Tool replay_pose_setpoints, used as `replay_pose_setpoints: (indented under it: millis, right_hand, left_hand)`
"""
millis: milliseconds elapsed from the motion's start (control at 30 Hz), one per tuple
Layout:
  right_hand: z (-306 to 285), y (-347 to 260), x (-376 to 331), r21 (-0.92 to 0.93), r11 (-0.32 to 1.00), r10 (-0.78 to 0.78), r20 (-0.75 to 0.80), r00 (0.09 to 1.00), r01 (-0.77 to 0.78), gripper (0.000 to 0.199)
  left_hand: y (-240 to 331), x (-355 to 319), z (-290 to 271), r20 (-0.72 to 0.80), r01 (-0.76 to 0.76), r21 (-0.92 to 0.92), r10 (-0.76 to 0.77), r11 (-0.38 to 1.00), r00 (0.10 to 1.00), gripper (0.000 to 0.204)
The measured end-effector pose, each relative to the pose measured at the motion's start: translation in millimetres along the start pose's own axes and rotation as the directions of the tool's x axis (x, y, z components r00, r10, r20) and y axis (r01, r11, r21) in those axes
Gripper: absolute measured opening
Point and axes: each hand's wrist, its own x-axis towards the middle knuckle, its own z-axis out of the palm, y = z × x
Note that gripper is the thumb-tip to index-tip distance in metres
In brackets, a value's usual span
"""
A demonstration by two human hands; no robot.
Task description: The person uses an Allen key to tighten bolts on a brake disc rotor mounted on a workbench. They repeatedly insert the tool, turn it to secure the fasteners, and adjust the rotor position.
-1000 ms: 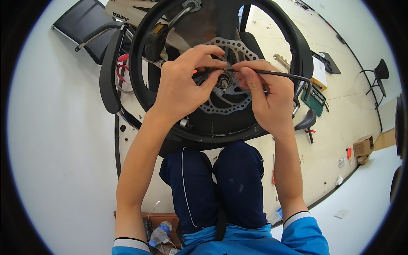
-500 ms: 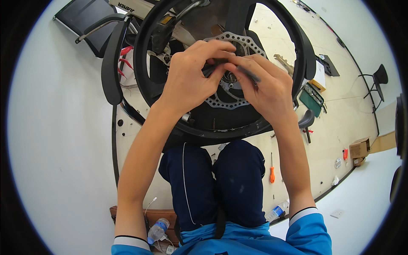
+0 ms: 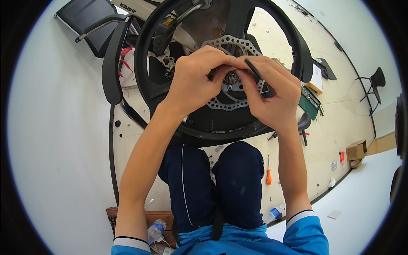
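Note:
A black spoked wheel (image 3: 146, 72) lies flat in front of me on a black armchair, with a silver drilled brake disc (image 3: 225, 105) round its hub. Over the disc, just above the threaded axle end (image 3: 231, 77), my two hands meet with fingertips together. My right hand (image 3: 274, 91) is closed on a thin black bar (image 3: 253, 69) that pokes out between its fingers. My left hand (image 3: 193, 80) pinches at the same spot; a dark bit shows by its thumb, but whether it belongs to the same bar I cannot tell.
The chair's armrest (image 3: 112, 63) rises left of the wheel. Rightward on the floor are an orange-handled screwdriver (image 3: 268, 176), a green tool case (image 3: 309, 102) and a cardboard box (image 3: 356, 149). Plastic bottles (image 3: 157, 227) lie near my legs. Another chair (image 3: 85, 27) stands at the far left.
The black bar has tilted more upright and shows more clearly between my right fingers. My right hand has shifted slightly right and down, and the left fingers have drawn in.

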Motion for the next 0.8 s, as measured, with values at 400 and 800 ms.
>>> replay_pose_setpoints:
  millis: [400,800]
  right_hand:
    - [2.1,6.2,6.2,-0.016,1.000,0.012,-0.060,0.998,-0.013,0.019]
    - [-6.6,8.1,-1.6,-0.086,0.996,-0.019,-0.001,1.000,0.019,0.011]
  left_hand:
    - [4.3,0.0,-0.6,-0.005,0.051,-0.020,-0.051,0.998,0.999,0.023]
    - [11.7,-1.3,-5.0,-0.066,0.064,-0.058,-0.068,0.996,0.995,0.021]
